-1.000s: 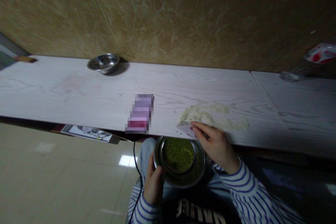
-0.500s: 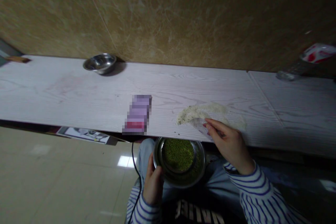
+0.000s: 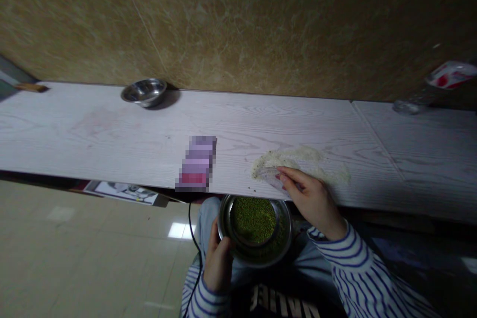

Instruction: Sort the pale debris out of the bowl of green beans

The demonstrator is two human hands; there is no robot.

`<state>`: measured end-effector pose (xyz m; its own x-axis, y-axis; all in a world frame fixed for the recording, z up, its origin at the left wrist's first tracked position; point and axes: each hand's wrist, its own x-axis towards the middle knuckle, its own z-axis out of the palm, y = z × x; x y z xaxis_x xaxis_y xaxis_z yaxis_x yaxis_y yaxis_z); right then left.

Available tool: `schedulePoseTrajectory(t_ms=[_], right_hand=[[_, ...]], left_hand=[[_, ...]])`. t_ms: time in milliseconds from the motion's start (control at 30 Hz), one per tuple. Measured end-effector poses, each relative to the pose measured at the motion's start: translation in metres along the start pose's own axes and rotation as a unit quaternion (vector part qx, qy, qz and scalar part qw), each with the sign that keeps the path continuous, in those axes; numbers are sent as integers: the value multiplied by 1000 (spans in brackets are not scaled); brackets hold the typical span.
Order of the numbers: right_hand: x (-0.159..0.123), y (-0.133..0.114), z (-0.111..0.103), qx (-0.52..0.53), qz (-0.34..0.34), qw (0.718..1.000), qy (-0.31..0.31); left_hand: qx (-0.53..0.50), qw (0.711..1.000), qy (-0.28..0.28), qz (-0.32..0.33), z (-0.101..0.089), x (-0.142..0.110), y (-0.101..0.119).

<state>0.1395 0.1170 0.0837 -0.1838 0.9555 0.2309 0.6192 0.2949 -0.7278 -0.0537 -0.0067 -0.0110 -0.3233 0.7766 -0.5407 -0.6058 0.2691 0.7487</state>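
Note:
My left hand [image 3: 219, 261] grips the rim of a steel bowl [image 3: 285, 238] on its left side, thumb over the edge. Green mung beans [image 3: 255, 218] lie inside the bowl, which rests at my lap below the table's front edge. My right hand [image 3: 311, 198] pinches a thin clear plastic piece [image 3: 269, 176] whose exact kind I cannot make out. The piece lies low against a spread patch of white grains [image 3: 307, 154] that look like rice. Dark specks dot the left part of the patch, and a couple of specks lie in front of it.
A pixelated purple phone-shaped slab [image 3: 197, 161] lies left of the grains. Farther back stands a small steel bowl [image 3: 145, 93]. A clear bottle with a red and white label [image 3: 449, 75] is at the right. The whitish table [image 3: 231, 114] meets a marbled wall. A black cable [image 3: 190, 223] hangs down.
My right hand went right with the plastic piece, then came partway back left across the grains. My left hand and the bean bowl have stayed in place.

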Motion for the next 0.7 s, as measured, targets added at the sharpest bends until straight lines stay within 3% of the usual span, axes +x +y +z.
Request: schedulePoseTrajectory(t_ms=[267, 400, 700], right_hand=[[-5, 6, -3, 1, 15, 1000, 16], [-4, 1, 2, 4, 11, 1000, -6], [-6, -5, -1, 12, -4, 1000, -18]], left_hand=[[17, 1000, 7, 4, 3, -2, -1], [21, 1000, -14, 7, 3, -3, 1], [7, 1000, 0, 12, 3, -4, 1]])
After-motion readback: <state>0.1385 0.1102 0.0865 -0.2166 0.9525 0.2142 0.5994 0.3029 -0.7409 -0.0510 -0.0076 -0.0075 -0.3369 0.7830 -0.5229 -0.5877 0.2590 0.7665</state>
